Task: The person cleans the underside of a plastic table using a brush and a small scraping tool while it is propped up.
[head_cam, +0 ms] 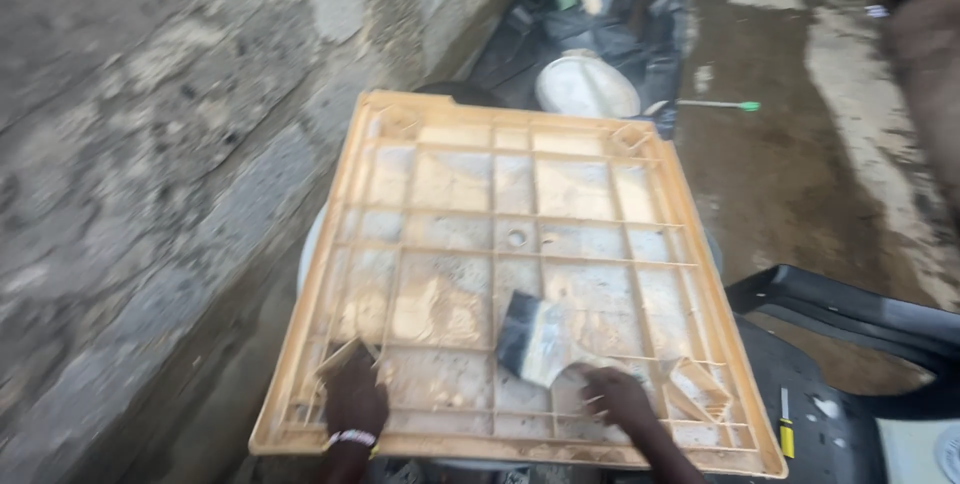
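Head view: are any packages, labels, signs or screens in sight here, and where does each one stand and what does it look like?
No labels, signs or screens show.
Black plastic bag: top centre, by the wall, crumpled and glossy; the nearest thing to a package.
White round lid or bucket: just in front of the bag, beyond the far edge of the tan ribbed tray.

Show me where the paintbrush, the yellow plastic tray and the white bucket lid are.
paintbrush (535, 339): head view, on its bristles.
yellow plastic tray (470, 184): head view, on a ribbed cell.
white bucket lid (585, 89): head view, on its top.
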